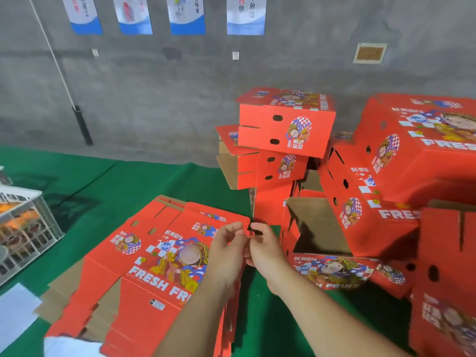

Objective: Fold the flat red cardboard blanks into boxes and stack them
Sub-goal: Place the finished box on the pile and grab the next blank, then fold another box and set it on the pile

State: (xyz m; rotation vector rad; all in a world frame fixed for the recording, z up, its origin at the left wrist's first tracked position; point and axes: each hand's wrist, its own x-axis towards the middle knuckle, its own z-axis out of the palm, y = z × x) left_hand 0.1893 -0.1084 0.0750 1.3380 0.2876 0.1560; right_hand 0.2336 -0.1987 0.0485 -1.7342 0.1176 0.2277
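Observation:
A pile of flat red cardboard blanks (154,266) printed with "FRESH FRUIT" lies on the green surface in front of me. My left hand (226,251) rests over the right edge of the top blank, fingers curled. My right hand (265,249) meets it there, and together the fingertips pinch a small red scrap (249,232) at the blank's far right corner. Folded red boxes (286,124) are stacked behind, and more folded boxes (412,155) are piled at the right. One open box (319,228) lies on its side just right of my hands.
A green cloth (103,186) covers the work surface. A white wire crate (23,228) stands at the left edge. A grey concrete wall (154,86) with several posters rises behind. White paper (15,310) lies at the lower left.

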